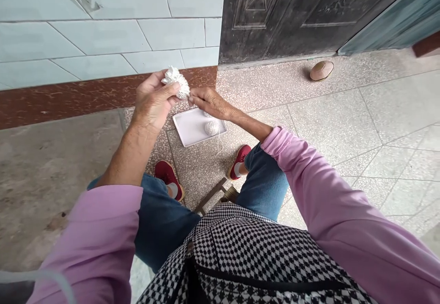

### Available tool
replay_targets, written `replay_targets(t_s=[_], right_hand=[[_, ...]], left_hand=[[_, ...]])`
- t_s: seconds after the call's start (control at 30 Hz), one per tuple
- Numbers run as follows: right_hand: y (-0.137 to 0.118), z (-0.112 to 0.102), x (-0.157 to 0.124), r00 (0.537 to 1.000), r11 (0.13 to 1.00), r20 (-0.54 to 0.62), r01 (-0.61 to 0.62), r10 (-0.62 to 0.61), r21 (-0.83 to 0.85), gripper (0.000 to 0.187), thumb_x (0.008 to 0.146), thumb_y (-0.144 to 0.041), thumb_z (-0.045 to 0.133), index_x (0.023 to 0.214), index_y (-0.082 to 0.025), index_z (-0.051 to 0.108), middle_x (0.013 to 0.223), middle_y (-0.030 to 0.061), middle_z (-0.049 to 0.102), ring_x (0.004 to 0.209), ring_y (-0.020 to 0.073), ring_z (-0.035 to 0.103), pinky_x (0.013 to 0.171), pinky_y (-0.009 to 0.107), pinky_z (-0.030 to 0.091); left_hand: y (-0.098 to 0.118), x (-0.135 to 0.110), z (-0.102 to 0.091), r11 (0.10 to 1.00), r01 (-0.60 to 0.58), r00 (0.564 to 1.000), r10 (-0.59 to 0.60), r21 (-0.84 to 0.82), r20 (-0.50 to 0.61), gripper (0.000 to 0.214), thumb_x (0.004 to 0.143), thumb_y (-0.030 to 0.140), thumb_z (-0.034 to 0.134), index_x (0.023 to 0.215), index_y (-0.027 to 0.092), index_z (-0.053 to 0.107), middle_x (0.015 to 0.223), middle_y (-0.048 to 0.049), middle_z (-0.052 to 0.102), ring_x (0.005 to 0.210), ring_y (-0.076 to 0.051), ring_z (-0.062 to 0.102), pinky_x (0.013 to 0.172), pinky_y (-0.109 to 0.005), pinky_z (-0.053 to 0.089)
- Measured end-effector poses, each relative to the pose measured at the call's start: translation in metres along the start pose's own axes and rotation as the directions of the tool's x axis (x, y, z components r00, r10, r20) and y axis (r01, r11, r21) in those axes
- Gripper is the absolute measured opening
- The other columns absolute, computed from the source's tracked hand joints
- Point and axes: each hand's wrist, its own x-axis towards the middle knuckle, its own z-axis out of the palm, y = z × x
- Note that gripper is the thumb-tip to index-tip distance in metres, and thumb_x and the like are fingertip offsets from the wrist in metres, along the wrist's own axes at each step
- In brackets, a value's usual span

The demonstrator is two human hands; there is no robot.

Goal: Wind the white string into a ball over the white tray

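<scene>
My left hand is raised in front of me, its fingers pinched around a white bundle of thread. My right hand is beside it, fingertips closed at the bundle's right end, seemingly pinching a thin thread. Below both hands a white tray lies on the floor with a small ball of white thread in it. A loose strand hangs from the ball over the tray's edge. Both arms wear pink sleeves pushed up.
I sit with knees apart in blue jeans and red shoes. A checked bag rests on my lap. A tiled wall stands at left, a dark door at the back, and a small round object lies by it.
</scene>
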Motion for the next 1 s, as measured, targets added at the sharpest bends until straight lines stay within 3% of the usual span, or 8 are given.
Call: replay_targets(t_s=[0.13, 0.23, 0.4, 0.57, 0.7, 0.77, 0.87, 1.0], right_hand=[[-0.016, 0.004, -0.012, 0.998, 0.994, 0.058, -0.009, 0.016, -0.109, 0.051, 0.136, -0.057, 0.075, 0.097, -0.025, 0.063, 0.094, 0.0066, 0.069, 0.106, 0.0311, 0.074, 0.114, 0.046, 0.066], [-0.026, -0.005, -0.018, 0.999, 0.992, 0.052, 0.007, -0.001, -0.123, 0.044, 0.136, -0.054, 0.074, 0.104, -0.024, 0.068, 0.101, 0.0079, 0.072, 0.114, 0.0331, 0.077, 0.117, 0.047, 0.067], [-0.030, -0.038, -0.024, 0.992, 0.994, -0.126, -0.009, -0.005, -0.113, 0.047, 0.139, -0.059, 0.072, 0.107, -0.025, 0.070, 0.107, 0.0091, 0.077, 0.118, 0.0325, 0.079, 0.110, 0.043, 0.070], [-0.018, -0.055, -0.021, 0.968, 0.998, -0.249, 0.030, -0.043, -0.055, 0.061, 0.145, -0.067, 0.056, 0.106, -0.022, 0.068, 0.097, 0.0036, 0.070, 0.100, 0.0241, 0.076, 0.102, 0.040, 0.070], [-0.005, -0.056, -0.014, 0.956, 0.999, -0.289, 0.048, -0.044, 0.004, 0.068, 0.145, -0.074, 0.053, 0.102, -0.023, 0.065, 0.093, 0.0029, 0.068, 0.094, 0.0217, 0.073, 0.100, 0.041, 0.070], [0.003, -0.054, -0.011, 0.961, 0.998, -0.276, 0.035, -0.017, 0.059, 0.070, 0.141, -0.081, 0.060, 0.101, -0.023, 0.067, 0.092, 0.0034, 0.070, 0.097, 0.0222, 0.075, 0.096, 0.040, 0.071], [0.013, -0.050, -0.006, 0.971, 0.992, -0.239, 0.038, -0.009, 0.117, 0.074, 0.133, -0.091, 0.069, 0.098, -0.026, 0.070, 0.091, 0.0046, 0.073, 0.101, 0.0239, 0.077, 0.093, 0.040, 0.070], [0.013, -0.045, -0.002, 0.981, 0.994, -0.194, 0.019, 0.001, 0.104, 0.073, 0.134, -0.088, 0.068, 0.095, -0.026, 0.067, 0.091, 0.0051, 0.072, 0.103, 0.0250, 0.076, 0.096, 0.042, 0.068]], left_hand=[[-0.014, 0.011, 0.005, 0.997, -0.042, 0.993, 0.049, 0.066, -0.111, 0.070, 0.066, 0.040, 0.119, 0.116, 0.025, 0.073, 0.117, -0.0099, 0.089, 0.103, -0.029, 0.086, 0.081, -0.040, 0.077], [-0.018, 0.015, 0.013, 0.986, -0.052, 0.987, 0.075, 0.159, -0.139, 0.069, 0.062, 0.036, 0.117, 0.113, 0.024, 0.071, 0.109, -0.0086, 0.089, 0.095, -0.027, 0.084, 0.078, -0.038, 0.072], [-0.009, 0.003, 0.025, 0.961, 0.009, 1.000, -0.006, 0.278, -0.013, 0.058, 0.072, 0.036, 0.117, 0.112, 0.021, 0.078, 0.098, -0.0057, 0.084, 0.086, -0.022, 0.077, 0.083, -0.037, 0.068], [0.004, -0.013, 0.033, 0.973, 0.127, 0.965, -0.166, 0.193, 0.205, 0.067, 0.076, 0.068, 0.122, 0.102, 0.021, 0.082, 0.099, -0.0095, 0.080, 0.085, -0.022, 0.073, 0.069, -0.033, 0.063], [0.012, -0.016, 0.037, 0.985, 0.124, 0.957, -0.151, 0.122, 0.247, 0.083, 0.068, 0.088, 0.124, 0.093, 0.022, 0.081, 0.094, -0.0088, 0.075, 0.081, -0.021, 0.067, 0.063, -0.031, 0.057], [0.016, -0.018, 0.039, 0.983, 0.129, 0.948, -0.160, 0.128, 0.274, 0.079, 0.070, 0.084, 0.125, 0.094, 0.022, 0.083, 0.093, -0.0082, 0.074, 0.081, -0.021, 0.068, 0.064, -0.032, 0.059], [0.020, -0.021, 0.043, 0.978, 0.169, 0.931, -0.199, 0.119, 0.305, 0.062, 0.074, 0.060, 0.128, 0.101, 0.022, 0.088, 0.099, -0.0095, 0.081, 0.085, -0.022, 0.073, 0.074, -0.037, 0.069], [0.015, -0.017, 0.040, 0.987, 0.157, 0.959, -0.159, 0.027, 0.235, 0.056, 0.068, 0.039, 0.123, 0.109, 0.022, 0.088, 0.108, -0.0105, 0.088, 0.094, -0.025, 0.079, 0.082, -0.039, 0.075]])
